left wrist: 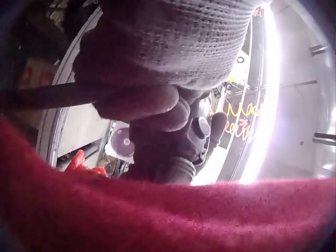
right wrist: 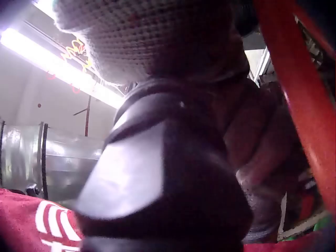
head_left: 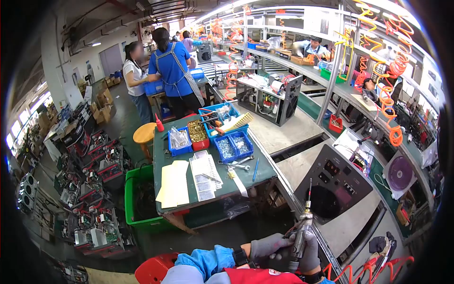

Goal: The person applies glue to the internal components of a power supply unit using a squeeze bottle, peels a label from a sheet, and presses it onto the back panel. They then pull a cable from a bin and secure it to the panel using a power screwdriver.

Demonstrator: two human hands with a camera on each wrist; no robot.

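Observation:
A metal power tool with a long thin bit points up and away near the body. The gloved right hand grips it from the right. From the other side, the gloved left hand has its curled fingers against the tool. In the left wrist view, the left hand bends its fingers beside the dark tool body; a dark rod runs up to them, its far end hidden. The right wrist view has the tool's black body below the right hand, with glove fingers at its side.
Ahead right lies a black panel on the metal line. A green table holds papers, blue bins and wrenches. Below it is a green crate. Orange coiled hoses hang right; people stand beyond.

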